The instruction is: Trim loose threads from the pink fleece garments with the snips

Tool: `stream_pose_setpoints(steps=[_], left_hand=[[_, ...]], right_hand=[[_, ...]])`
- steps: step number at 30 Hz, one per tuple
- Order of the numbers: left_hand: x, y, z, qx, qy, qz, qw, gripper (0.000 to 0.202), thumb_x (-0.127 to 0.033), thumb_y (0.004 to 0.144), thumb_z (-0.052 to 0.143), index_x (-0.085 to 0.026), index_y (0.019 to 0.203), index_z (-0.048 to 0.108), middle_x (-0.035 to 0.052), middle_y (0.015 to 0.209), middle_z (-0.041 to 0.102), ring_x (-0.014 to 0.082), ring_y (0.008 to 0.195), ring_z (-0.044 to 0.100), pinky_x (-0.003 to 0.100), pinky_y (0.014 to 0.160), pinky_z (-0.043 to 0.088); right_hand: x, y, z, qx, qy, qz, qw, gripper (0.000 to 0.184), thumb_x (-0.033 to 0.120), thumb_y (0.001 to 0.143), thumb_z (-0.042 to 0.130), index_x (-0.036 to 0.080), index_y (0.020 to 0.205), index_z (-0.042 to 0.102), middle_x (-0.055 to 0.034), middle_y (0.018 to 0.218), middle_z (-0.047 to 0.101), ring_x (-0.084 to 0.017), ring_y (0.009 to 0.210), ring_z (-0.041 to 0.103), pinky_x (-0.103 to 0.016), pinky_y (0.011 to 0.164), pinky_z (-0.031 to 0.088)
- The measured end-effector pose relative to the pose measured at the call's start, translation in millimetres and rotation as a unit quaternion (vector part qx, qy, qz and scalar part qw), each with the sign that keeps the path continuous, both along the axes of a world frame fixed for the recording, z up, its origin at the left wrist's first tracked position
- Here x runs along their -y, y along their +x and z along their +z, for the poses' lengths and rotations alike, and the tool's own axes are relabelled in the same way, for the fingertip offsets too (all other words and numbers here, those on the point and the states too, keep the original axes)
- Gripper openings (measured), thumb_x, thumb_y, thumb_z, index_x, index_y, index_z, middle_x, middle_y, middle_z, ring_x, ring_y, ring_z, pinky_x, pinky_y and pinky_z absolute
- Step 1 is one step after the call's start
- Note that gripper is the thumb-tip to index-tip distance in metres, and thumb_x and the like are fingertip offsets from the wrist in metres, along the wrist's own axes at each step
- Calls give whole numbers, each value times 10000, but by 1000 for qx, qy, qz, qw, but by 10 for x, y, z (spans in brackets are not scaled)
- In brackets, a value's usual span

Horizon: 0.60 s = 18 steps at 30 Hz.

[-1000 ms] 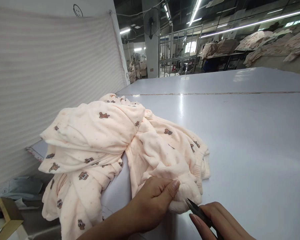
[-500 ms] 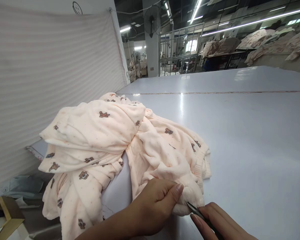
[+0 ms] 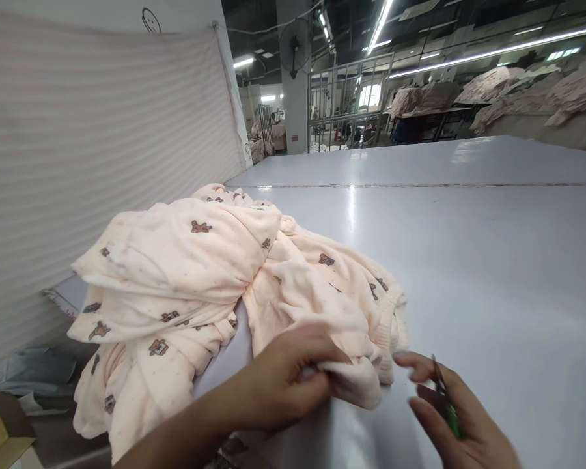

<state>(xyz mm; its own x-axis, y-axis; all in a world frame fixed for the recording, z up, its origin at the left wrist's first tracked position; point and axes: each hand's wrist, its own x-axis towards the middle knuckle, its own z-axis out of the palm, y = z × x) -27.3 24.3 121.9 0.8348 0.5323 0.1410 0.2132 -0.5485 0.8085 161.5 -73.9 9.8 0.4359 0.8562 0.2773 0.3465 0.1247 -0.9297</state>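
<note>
The left hand [image 3: 290,381] pinches an edge [image 3: 359,384] of the bear-print garment [image 3: 170,254], bunched on the tabletop [image 3: 498,280]; the right hand [image 3: 473,417] holds small snips [image 3: 441,392], thumb and forefinger parted; the step looks like edge trimming; next calls for keeping that edge steady.

rumpled peach bear-print garment [image 3: 234,280], dark-and-green snips [image 3: 443,394] just beside it

That bench [image 3: 498,293] is wide, pale blue-grey and glossy enough to throw back white streaks of light [image 3: 351,205], with a thin brownish line [image 3: 444,185] running across its far part. A plush cream-pink garment [image 3: 215,257], printed with little brown bears [image 3: 201,227], lies heaped towards the left, some folds spilling past the edge.
</note>
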Motion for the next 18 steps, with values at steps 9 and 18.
stream_pose_setpoints(steps=[9, 18], left_hand=[[-662, 887, 345, 8, 56, 16, 998, 358, -222, 791, 500, -193, 1144, 549, 61, 1145, 558, 181, 1052, 527, 290, 893, 420], [-548, 432, -249, -108, -10, -1, 994, 458, -420, 596, 719, -154, 960, 638, 82, 1012, 631, 305, 973, 538, 372, 837, 404]], right_hand=[[-233, -654, -308, -157, 44, -17, 986, 207, 381, 773, 609, 239, 911, 549, 18, 799, 593, -124, 737, 593, -180, 686, 477], [-374, -276, 180, -171, 49, -33, 983, 242, 445, 775, 590, 234, 882, 544, -3, 800, 577, -152, 768, 588, -204, 667, 491]])
